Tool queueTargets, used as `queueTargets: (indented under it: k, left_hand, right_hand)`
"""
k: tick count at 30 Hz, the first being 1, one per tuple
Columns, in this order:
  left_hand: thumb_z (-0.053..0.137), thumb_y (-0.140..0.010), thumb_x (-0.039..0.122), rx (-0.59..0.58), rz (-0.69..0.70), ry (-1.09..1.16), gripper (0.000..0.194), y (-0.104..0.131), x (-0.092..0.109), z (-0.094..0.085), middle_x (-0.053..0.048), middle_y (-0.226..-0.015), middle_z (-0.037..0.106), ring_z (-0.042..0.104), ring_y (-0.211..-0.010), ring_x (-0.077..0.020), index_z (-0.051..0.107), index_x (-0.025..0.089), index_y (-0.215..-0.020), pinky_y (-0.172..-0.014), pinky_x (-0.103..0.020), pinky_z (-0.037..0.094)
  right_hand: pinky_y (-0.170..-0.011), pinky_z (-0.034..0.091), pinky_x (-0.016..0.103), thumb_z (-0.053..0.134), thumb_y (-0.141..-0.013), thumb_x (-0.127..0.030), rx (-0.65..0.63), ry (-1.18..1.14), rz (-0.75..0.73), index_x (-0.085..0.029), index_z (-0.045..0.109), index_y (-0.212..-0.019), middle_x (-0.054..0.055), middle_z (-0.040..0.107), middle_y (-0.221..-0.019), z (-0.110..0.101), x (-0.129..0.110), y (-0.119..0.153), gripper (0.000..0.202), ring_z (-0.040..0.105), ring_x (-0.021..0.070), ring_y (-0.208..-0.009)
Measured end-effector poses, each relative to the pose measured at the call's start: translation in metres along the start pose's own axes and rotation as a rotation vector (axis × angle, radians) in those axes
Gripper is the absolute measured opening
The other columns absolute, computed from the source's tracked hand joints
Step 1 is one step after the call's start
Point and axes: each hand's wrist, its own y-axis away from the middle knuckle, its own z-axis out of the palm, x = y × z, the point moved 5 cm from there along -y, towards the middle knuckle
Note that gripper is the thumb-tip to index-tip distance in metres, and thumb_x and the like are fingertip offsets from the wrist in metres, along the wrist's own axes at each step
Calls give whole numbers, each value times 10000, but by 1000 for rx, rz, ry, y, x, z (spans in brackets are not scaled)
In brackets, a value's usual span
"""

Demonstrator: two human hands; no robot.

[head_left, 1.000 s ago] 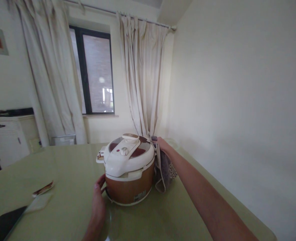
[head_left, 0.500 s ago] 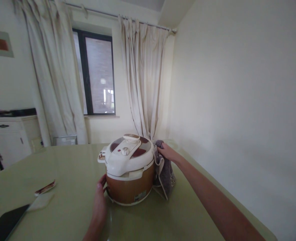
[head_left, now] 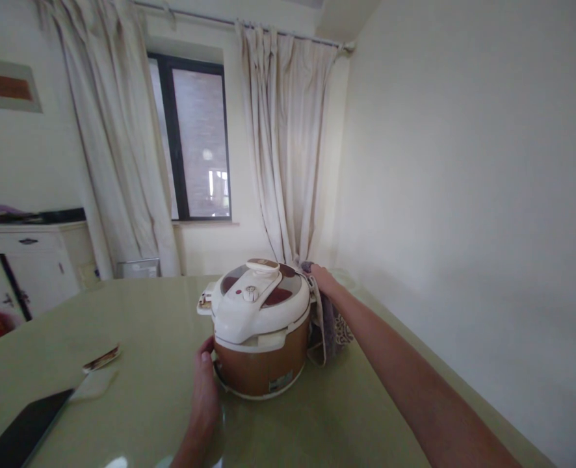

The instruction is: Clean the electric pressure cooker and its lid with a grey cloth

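A white and brown electric pressure cooker (head_left: pixel 261 354) stands upright on the green table, its lid on, with a dial and a handle on top. Against its left side rests my left hand (head_left: pixel 207 387), fingers laid along the brown wall and partly hidden behind it. My right hand (head_left: pixel 323 279) is closed on a grey-purple towel (head_left: pixel 329 331) with a light edge and a patterned corner. The towel hangs down along the cooker's right side and touches it near the lid rim. The fingertips of that hand are hidden in the cloth.
On the table (head_left: pixel 156 312) to the left lie a dark flat tablet-like object (head_left: pixel 29 426) and a small patterned piece (head_left: pixel 101 358). A wall (head_left: pixel 463 195) runs along the right edge. Behind are curtains (head_left: pixel 288 143), a window (head_left: pixel 203 143) and a white cabinet (head_left: pixel 39 260).
My right hand has moved slightly farther back along the cooker's right side with the towel, whose hanging part has swung back. My left hand stays at the cooker. The whole view has shifted a little.
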Motion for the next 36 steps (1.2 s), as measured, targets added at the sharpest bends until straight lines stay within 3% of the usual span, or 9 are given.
queueTargets:
  k: [7,14,17,20,27,32,36]
  left_hand:
    - [489,-992,840,-31,23,-20,760,-1,5,-2,-154,-1564,689,594,-1509,-377,687,253,-1433,-1277,-599,460]
    - [478,-1015,825,-45,11,2,739,5,9,0,-123,-1640,644,496,-1608,-372,662,287,-1487,-1361,-598,340]
    - [538,-950,858,-26,-38,14,780,-5,-3,-3,-154,-1608,656,554,-1545,-393,665,264,-1439,-1310,-593,418]
    - [589,-907,862,-30,-84,8,815,-11,-13,-5,-173,-1564,673,623,-1446,-401,648,252,-1444,-1240,-590,493]
    - [557,-948,856,-8,-38,-45,796,-1,-3,-3,-155,-1488,701,662,-1371,-357,636,256,-1465,-1233,-552,500]
    - [486,-991,818,14,-29,-111,726,-4,-3,-5,-126,-1437,728,667,-1375,-336,659,268,-1434,-1217,-543,518]
    - [478,-1007,808,-19,61,-155,715,-12,-5,-8,-137,-1497,709,638,-1439,-335,653,252,-1422,-1225,-533,521]
  right_hand:
    - [-1026,576,432,750,-1016,-429,2,42,-26,-186,785,-1118,194,841,-1185,-1,1,20,266,786,381,-1189]
    - [-1044,589,391,704,-1027,-391,-95,47,-140,-219,815,-1138,103,867,-1202,-19,6,51,233,785,323,-1182]
    - [-1017,606,416,738,-1007,-460,-118,100,-138,-215,829,-1098,119,875,-1144,-24,7,54,276,796,349,-1134]
    - [-1049,594,411,723,-1030,-475,-144,166,-128,-213,834,-1077,137,867,-1212,-21,1,44,288,789,361,-1193]
    - [-1063,594,424,599,-1120,-505,-166,334,-8,-161,833,-1198,201,843,-1281,-8,-19,17,423,793,381,-1242]
    - [-1042,600,469,479,-1157,-550,-114,423,52,-150,738,-1427,259,778,-1411,-13,-30,33,548,773,403,-1290]
    - [-1048,588,470,434,-1173,-529,-97,449,27,-161,681,-1478,250,774,-1418,-18,-35,48,539,758,396,-1316]
